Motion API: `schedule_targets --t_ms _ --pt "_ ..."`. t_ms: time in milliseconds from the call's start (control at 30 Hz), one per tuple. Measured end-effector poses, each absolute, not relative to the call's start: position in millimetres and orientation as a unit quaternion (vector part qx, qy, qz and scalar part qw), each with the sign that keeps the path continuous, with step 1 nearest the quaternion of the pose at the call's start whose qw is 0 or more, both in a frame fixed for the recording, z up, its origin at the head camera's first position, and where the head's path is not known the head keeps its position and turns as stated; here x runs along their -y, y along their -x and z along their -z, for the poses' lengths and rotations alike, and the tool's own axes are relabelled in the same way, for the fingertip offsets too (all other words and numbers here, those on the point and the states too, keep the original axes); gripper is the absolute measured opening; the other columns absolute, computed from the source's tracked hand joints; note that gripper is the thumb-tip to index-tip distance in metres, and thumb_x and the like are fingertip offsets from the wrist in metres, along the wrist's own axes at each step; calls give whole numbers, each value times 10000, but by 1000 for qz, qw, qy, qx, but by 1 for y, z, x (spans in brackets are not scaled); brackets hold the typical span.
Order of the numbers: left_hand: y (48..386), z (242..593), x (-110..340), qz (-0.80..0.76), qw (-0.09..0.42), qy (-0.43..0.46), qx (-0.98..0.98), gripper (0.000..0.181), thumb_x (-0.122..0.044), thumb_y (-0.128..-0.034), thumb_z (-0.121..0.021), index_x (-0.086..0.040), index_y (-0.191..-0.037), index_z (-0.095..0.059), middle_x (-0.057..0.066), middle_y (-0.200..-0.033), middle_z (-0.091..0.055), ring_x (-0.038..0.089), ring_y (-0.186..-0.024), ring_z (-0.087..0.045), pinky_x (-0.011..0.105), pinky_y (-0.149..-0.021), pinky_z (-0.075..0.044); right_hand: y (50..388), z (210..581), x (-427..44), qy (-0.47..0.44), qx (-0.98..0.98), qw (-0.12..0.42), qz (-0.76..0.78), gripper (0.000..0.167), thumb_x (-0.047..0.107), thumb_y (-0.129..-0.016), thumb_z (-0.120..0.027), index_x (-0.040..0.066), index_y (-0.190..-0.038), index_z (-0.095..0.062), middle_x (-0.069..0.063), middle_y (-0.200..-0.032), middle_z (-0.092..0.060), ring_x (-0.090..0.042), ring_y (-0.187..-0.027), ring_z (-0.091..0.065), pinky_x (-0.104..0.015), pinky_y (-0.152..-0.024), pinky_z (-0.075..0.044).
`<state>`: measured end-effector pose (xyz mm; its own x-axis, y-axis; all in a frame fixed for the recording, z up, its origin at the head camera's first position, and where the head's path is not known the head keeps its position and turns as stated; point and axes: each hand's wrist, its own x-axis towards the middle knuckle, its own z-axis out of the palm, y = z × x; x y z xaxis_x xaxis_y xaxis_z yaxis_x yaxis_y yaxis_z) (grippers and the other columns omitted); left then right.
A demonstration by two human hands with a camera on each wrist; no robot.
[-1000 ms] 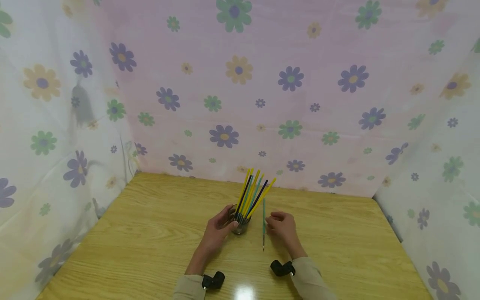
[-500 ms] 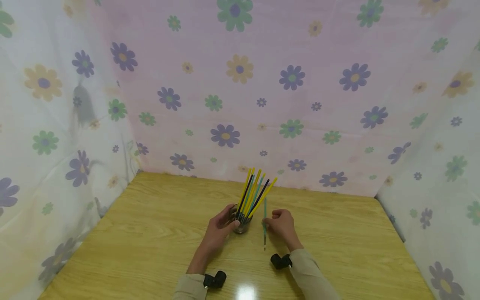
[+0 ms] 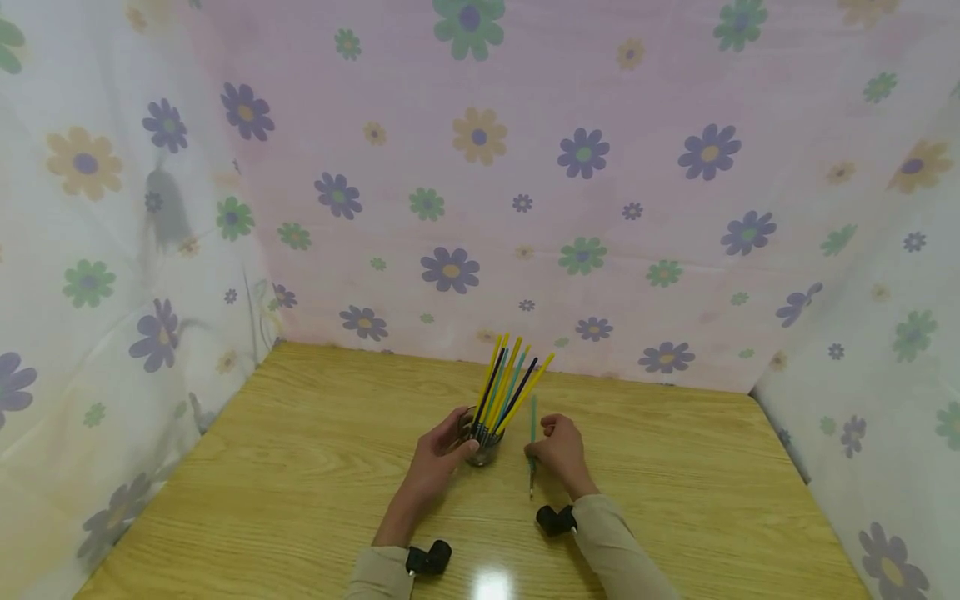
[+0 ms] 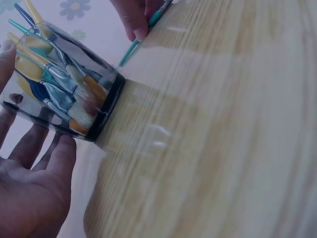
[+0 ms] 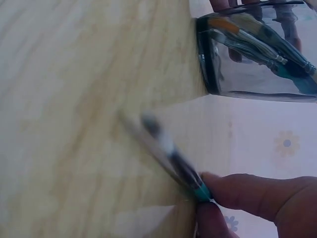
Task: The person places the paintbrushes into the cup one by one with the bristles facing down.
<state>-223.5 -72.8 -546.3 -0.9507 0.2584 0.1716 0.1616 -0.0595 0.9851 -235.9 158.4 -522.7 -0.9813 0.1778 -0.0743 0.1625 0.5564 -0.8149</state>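
Note:
A clear glass (image 3: 483, 457) with a dark base stands on the table, holding several paintbrushes (image 4: 81, 96) bristles down. Their yellow, teal and dark blue handles lean up and to the right. My left hand (image 3: 433, 465) grips the glass from its left side, thumb in front and fingers around it. To the right of the glass is a separate teal paintbrush (image 3: 533, 412), its bristle end towards me. My right hand (image 3: 561, 452) pinches its handle between thumb and finger near the metal ferrule, which the right wrist view shows somewhat blurred. The brush lies at or just above the tabletop; I cannot tell which.
The wood-grain table (image 3: 315, 450) reaches back to a flower-printed curtain (image 3: 517, 167), which also encloses both sides. A black wrist camera (image 3: 429, 558) sits on the left wrist, another black camera (image 3: 557, 521) on the right.
My right hand has shifted left onto the teal paintbrush and taken it in a pinch, its fingertips now lower on the handle. The left hand and glass have stayed about where they were.

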Motion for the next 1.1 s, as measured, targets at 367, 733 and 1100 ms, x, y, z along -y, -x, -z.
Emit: schedule_targets --t_ms 367,733,1100 --pt "225 544 73 -701 24 -164 -693 633 -81 -980 -677 -6 -1546 -404 157 -1513 -520 339 -1396 -500 438 -1188 -403 238 514 -164 89 872 -22 -481 546 16 -790 -755 -123 -1293 -596 -260 -1178 -647 -382 -1081 -623 -478 -862 -594" --pt "227 542 72 -702 23 -163 -693 611 -77 -976 -682 -32 -1534 -438 145 -1503 -534 328 -1384 -515 437 -1187 -404 242 515 -178 98 816 -57 -567 469 -24 -826 -689 -105 -1284 -626 -219 -1127 -672 -253 -938 -667 -312 -718 -603" --pt "222 546 73 -699 17 -167 -695 615 -56 -978 -673 -10 -1537 -421 184 -1502 -524 362 -1383 -509 428 -1183 -411 231 525 -191 40 714 -65 -696 494 -53 -897 -672 -96 -1375 -554 -306 -1323 -598 -270 -1032 -694 -330 -822 -637"
